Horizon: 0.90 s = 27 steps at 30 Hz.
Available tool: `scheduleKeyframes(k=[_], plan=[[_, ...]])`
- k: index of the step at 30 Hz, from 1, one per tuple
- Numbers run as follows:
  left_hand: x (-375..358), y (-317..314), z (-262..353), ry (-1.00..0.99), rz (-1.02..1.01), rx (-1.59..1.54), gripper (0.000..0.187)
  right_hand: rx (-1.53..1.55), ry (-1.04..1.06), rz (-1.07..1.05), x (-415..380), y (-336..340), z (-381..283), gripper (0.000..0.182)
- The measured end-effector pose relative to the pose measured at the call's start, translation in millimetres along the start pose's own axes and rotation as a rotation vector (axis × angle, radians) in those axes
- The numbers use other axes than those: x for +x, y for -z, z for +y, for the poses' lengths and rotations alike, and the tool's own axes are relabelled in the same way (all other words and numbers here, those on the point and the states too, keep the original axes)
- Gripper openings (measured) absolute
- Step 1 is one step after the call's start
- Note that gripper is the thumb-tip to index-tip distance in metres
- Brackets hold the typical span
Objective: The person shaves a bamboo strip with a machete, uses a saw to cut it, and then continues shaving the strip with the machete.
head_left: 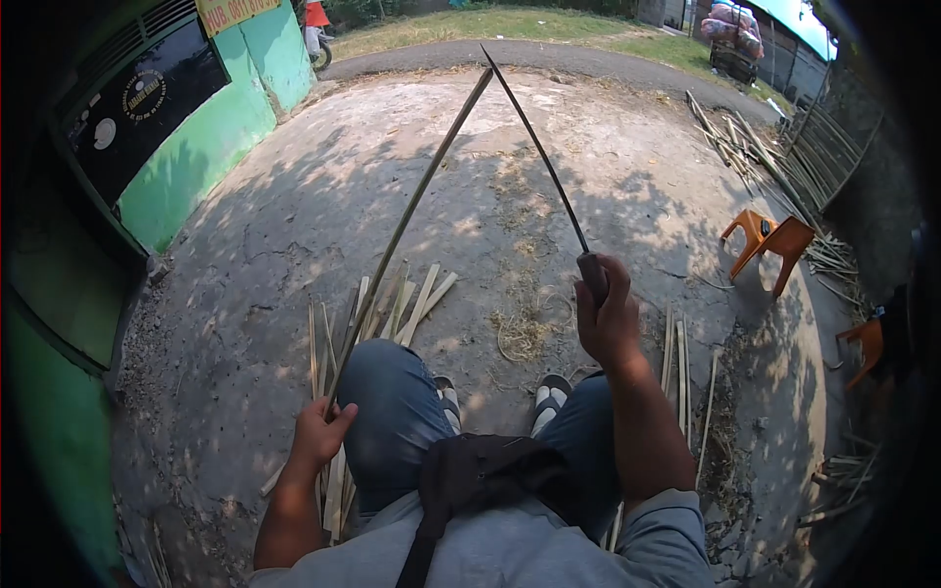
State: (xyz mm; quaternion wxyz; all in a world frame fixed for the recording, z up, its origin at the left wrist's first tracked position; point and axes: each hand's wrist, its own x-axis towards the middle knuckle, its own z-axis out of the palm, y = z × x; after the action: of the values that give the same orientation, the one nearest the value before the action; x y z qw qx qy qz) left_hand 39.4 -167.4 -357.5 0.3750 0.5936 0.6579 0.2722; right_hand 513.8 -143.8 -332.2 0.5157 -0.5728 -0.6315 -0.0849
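Note:
My left hand (320,433), beside my left knee, is closed around the lower end of a long bamboo strip (410,211). The strip slants up and away across the yard. On the other side, my right hand (610,318) grips the brown handle of a long knife (551,169) with a thin dark blade. The blade points up and forward, and its tip overlaps the far end of the strip in this view. Cut bamboo strips (423,299) lie on the ground around my left leg. Several more slats (683,363) lie right of my right leg.
Thin shavings (520,338) are scattered on the cracked concrete (392,235) ahead. To the right are an orange plastic stool (784,240), a second orange seat (863,348) and piles of bamboo (730,147). A green wall (206,167) borders the left, with a road (510,61) beyond.

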Motion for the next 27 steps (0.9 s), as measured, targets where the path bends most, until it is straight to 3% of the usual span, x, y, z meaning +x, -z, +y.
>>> scheduleKeyframes(k=[4,8,9,12,16,18,20,21,23,27], plan=[[9,-3,-1,-0.032,-0.012,-0.060,0.036,0.300,-0.038,0.004,3,-7,-18,0.055],[11,-4,-7,-0.007,0.005,-0.098,0.035,0.775,-0.452,0.049,3,4,-52,0.072],[9,-2,-3,0.022,0.006,-0.094,0.035,0.821,-0.437,0.096,-1,2,-59,0.083],[4,0,4,0.006,0.043,-0.041,0.035,0.892,-0.308,0.168,-19,14,-93,0.093],[7,4,-9,0.052,0.080,-0.022,0.037,0.969,-0.404,0.371,-22,50,-166,0.123],[8,6,-9,0.076,0.101,-0.020,0.038,1.080,-0.444,0.434,-22,69,-194,0.127],[3,10,11,0.121,0.102,-0.031,0.038,1.420,-0.418,0.300,-31,83,-194,0.110],[4,9,9,0.112,0.106,-0.044,0.038,1.701,-0.363,0.112,-40,97,-184,0.099],[6,9,2,0.088,0.115,-0.068,0.037,2.195,-0.609,-0.235,-28,122,-178,0.104],[4,9,-2,0.076,0.121,-0.001,0.037,2.210,-0.664,-0.208,-29,129,-193,0.106]])
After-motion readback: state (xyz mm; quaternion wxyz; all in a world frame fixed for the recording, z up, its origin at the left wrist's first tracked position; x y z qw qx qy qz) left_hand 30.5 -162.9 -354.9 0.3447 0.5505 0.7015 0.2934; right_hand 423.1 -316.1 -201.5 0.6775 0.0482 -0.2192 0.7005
